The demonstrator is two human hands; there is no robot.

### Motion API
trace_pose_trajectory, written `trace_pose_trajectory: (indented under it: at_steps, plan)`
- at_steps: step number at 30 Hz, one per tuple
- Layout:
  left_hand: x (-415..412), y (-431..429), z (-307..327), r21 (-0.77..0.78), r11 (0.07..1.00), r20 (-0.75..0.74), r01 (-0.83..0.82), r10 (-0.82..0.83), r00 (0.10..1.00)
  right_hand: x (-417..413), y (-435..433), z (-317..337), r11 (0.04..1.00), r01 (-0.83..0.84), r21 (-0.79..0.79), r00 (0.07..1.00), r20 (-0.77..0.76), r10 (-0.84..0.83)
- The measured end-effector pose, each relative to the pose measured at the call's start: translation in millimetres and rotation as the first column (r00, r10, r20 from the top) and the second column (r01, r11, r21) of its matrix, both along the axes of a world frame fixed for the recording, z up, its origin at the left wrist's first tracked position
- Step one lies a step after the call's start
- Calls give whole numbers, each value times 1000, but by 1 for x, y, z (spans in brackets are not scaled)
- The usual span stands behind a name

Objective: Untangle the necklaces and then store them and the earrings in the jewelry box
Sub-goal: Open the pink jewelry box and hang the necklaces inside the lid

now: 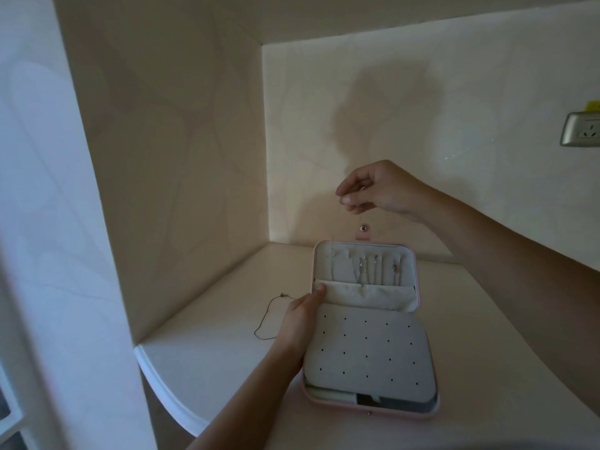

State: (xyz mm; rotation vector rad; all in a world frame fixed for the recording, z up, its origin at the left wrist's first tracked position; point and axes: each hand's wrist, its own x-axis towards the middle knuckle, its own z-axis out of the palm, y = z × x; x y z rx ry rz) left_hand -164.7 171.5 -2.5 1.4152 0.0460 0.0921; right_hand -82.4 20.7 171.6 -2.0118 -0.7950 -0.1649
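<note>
I am pinching a thin chain (333,251) between the thumb and fingertips of my right hand (376,190), which I am holding up above the open box (422,407). The chain is so fine that I am losing most of it against the wall. Only its lower part is showing, hanging in front of the left end of the lid (410,254).

My left hand (302,315) is gripping the lid's left edge, thumb on the inside by the pocket (367,295), fingers hidden behind. The box is sitting mid-counter (211,352), lid raised on the side nearer the back edge.

The hung necklaces (376,271) are dangling in the lid, their lower ends out of sight in the pocket. A holed panel (367,352) is covering the base, hiding most of what lies beneath. A loose necklace (264,323) is lying on the counter left of the box, partly behind my left hand. A socket (581,129) is cut off at the right.
</note>
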Motion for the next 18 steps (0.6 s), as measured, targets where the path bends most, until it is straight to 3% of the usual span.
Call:
trace_pose_trajectory:
  at_steps: [4, 8, 18]
  plan:
    - [-1, 0, 1, 3, 1000, 0, 8, -8, 1000, 5, -5, -9, 992, 48, -117, 994, 108, -36]
    - [-1, 1, 1, 5, 1000, 4, 5, -5, 1000, 6, -8, -8, 991, 106, -80, 974, 210, -88]
    - [-2, 0, 1, 4, 1000, 1, 5, -5, 1000, 2, -4, -19, 990, 62, -127, 970, 239, -30]
